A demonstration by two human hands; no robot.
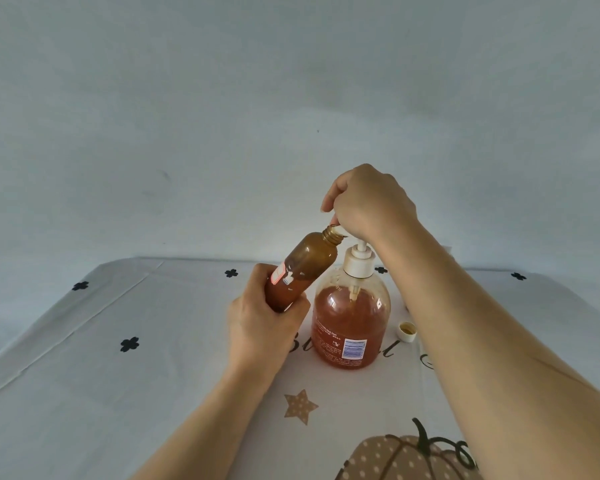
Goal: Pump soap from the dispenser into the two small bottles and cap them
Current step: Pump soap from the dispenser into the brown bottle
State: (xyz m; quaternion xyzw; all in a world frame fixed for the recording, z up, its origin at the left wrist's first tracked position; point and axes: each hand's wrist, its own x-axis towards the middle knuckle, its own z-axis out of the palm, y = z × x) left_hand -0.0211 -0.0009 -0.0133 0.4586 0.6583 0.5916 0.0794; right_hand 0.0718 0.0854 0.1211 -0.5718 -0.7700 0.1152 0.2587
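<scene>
Risks first. You're holding the small bottle in the air, tilted, with its narrow mouth right at the nozzle under your right hand. If it drifts during a stroke, soap will likely land on the neck threads. The cap may then seat badly and the bottle gets slick.

Nothing steadies the dispenser body. A hard or off-centre push on the pump could rock it on the cloth-covered worktop.

I can't read the fill level through the dark wall, so overfilling is a real chance. Go slowly.

Grips: left hand is wrapped round the bottle's lower end. Right grip is curled over the pump top, which hides the head itself.

Bottle: slim, amber-brown plastic, threaded neck, uncapped, red-and-white sticker just above your grip. It sits just left of the dispenser, above the worktop.

Dispenser: clear, orange soap to roughly two thirds, white collar.

The cap lies open side up, right of the dispenser. The second bottle isn't in view.
</scene>
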